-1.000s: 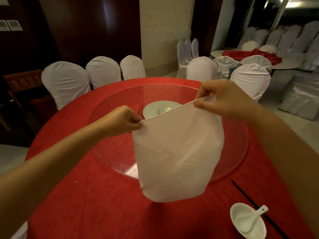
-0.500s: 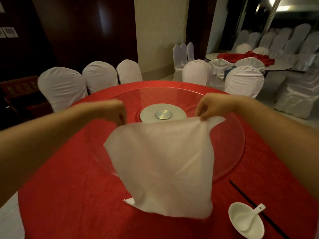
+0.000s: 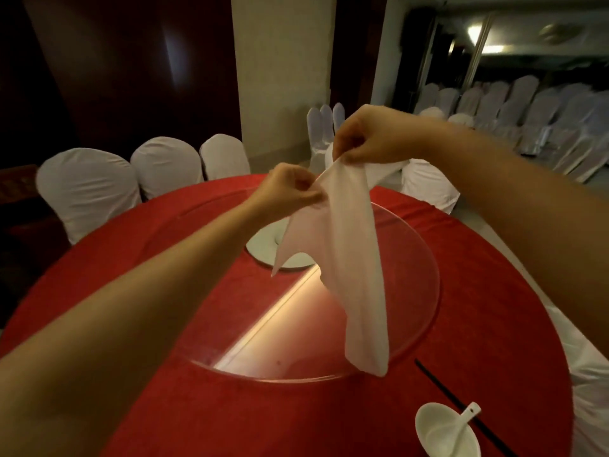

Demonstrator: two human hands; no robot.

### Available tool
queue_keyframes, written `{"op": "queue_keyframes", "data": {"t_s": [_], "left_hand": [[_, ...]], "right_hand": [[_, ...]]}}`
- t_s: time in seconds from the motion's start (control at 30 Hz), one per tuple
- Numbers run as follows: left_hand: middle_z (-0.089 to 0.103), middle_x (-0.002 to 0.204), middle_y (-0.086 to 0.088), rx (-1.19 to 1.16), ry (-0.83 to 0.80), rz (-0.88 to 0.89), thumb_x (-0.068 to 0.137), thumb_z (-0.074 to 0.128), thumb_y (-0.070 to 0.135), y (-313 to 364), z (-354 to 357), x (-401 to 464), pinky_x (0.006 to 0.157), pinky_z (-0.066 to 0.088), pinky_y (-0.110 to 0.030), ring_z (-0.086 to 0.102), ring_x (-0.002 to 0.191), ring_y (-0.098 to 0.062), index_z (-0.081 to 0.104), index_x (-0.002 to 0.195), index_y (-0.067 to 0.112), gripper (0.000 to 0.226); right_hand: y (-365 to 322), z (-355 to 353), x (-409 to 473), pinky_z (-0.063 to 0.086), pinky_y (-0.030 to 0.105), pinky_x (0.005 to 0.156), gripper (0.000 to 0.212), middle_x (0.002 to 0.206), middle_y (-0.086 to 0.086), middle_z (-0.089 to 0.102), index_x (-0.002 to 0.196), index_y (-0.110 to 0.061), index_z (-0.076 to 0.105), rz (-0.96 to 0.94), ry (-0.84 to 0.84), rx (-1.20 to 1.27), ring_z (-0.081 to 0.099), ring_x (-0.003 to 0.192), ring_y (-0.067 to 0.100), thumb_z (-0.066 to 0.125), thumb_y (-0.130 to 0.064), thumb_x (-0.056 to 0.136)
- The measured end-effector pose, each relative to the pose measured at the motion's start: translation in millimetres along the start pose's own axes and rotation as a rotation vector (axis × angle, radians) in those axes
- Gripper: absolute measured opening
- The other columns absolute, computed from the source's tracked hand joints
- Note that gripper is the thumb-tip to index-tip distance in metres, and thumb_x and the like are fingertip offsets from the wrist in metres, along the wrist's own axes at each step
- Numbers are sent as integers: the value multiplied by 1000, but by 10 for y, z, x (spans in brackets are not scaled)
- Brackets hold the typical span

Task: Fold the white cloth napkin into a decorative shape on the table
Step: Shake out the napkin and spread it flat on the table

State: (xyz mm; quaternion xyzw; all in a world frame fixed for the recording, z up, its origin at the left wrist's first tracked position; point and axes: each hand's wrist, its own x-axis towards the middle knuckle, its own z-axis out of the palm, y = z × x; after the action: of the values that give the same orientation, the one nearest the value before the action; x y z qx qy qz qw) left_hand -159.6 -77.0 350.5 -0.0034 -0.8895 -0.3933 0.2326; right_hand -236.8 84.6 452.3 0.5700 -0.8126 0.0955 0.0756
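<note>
Napkin (image 3: pixel 349 258) hangs in the air above the glass turntable (image 3: pixel 412 291) on the red surface (image 3: pixel 131 390). Right hand (image 3: pixel 372 136) pinches its top corner with curled fingers; left hand (image 3: pixel 290 189), slightly lower, pinches the edge just beside. Bowl (image 3: pixel 441 433) and spoon (image 3: pixel 468 412) sit near right.

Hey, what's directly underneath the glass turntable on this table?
Through the glass turntable show the red tablecloth and a round white hub. The hanging napkin covers the hub's right part.
</note>
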Motion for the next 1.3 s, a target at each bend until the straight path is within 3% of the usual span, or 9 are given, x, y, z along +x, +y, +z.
{"op": "queue_keyframes", "data": {"t_s": [0.23,0.37,0.47,0.6,0.7,0.83,1.0,1.13,1.3], "left_hand": [[60,57,13,143,-186,-123,80,70,21,-328,-128,-187,43,37,-9,50,45,4,73,83,9,13],[57,67,-5,375,-352,-299,86,65,27,-554,-447,-236,59,40,-26,47,59,-15,70,80,1,26],[48,62,-5,528,-192,-257,88,63,21,-368,-754,-35,51,32,-21,39,58,-13,61,63,6,29],[70,88,-26,673,234,101,89,59,12,64,-1152,156,68,38,-27,60,69,-24,70,92,-8,23],[69,103,-24,715,442,392,91,53,14,167,-1232,-72,78,47,-32,67,91,-33,68,107,-2,27],[67,106,-26,752,391,396,88,54,2,-351,-930,-781,83,50,-42,65,93,-40,66,110,-3,26],[70,101,-24,713,-29,194,78,59,1,-1201,-74,-1962,74,55,-49,69,88,-39,71,99,-1,25],[67,116,-4,532,-223,-257,92,53,26,-1669,560,-2782,88,45,-29,62,106,-22,71,105,15,24],[59,114,7,549,-367,-438,90,49,34,-1977,1044,-3631,77,44,-21,57,107,-16,65,112,19,31]], "right_hand": [[247,-281,-183,41,16,67,15,79,-12,59,89,-22,69,87,38,-7,56,76,4,61,-11,84],[464,-251,-300,36,17,65,14,85,-8,58,92,-21,68,196,71,-45,53,78,7,61,-12,85],[552,-176,-300,44,28,78,16,98,6,65,99,-10,68,275,141,-102,57,91,19,59,-10,86],[515,-158,-272,44,38,94,23,105,19,67,103,-3,65,260,626,-149,60,99,30,50,-15,92],[467,-15,-412,31,33,96,32,100,16,67,103,-7,64,217,835,-307,58,96,28,40,-26,95],[331,673,-874,30,37,89,25,77,15,67,83,-5,65,-11,913,-484,61,76,30,48,-19,95],[139,2205,-1648,34,39,82,16,64,2,63,70,-15,65,-144,560,-402,61,62,24,64,-5,82],[-174,3267,-2228,34,38,79,18,63,1,62,67,-14,65,-2,293,-193,60,60,24,74,2,65],[-606,3973,-2810,33,34,82,27,69,-2,65,70,-15,68,191,26,-5,63,65,19,79,4,54]]}}
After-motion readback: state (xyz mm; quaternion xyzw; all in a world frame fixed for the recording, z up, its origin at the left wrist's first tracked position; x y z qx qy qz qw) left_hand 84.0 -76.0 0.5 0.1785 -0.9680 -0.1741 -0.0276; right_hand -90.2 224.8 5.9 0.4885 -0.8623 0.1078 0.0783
